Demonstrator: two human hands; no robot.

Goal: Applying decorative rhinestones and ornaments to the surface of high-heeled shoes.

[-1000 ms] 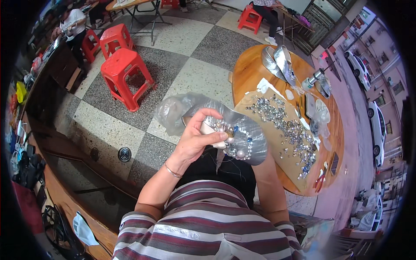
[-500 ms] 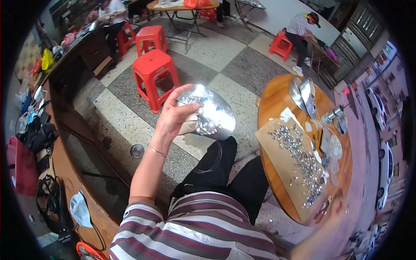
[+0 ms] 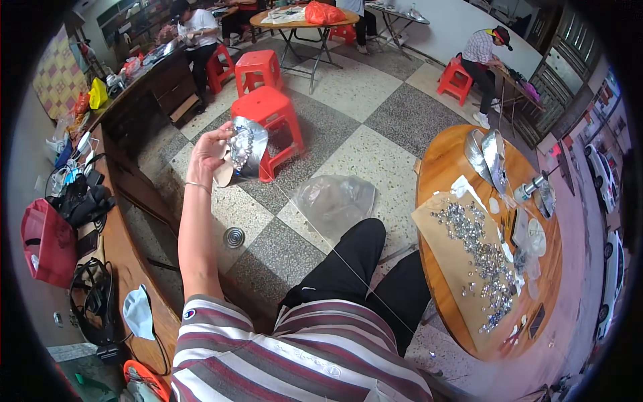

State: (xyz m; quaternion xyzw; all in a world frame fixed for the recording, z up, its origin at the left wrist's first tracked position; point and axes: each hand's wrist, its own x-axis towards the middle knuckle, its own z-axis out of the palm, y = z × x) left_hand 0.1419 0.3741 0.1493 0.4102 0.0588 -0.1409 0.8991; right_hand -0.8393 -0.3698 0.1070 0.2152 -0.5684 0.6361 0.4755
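Note:
My left hand (image 3: 210, 153) is stretched out ahead and to the left, fingers closed on a shiny silver beaded shoe upper (image 3: 252, 149). Clear and blue stones run along the piece, and a beige lining shows below the fingers. A thin pale thread (image 3: 348, 264) stretches from near it down across my lap to the lower right. My right hand is out of the picture. On the round wooden table (image 3: 429, 157) to my right, a brown sheet (image 3: 445, 258) bears many loose glittering stones (image 3: 492, 268). Two more silver pieces (image 3: 485, 157) lie at its far end.
A metal post-like tool (image 3: 531, 188) and clear plastic bags (image 3: 532, 244) share the round table. Red stools (image 3: 268, 107) stand ahead; a clear plastic bag (image 3: 335, 201) lies on the floor. A wooden counter (image 3: 127, 261) with a mask (image 3: 138, 313) runs along my left. Other people sit farther off.
My left hand has carried the silver shoe upper away to the left and turned it. My right hand, blurred by the round table before, has left the picture. The thread is now drawn straight.

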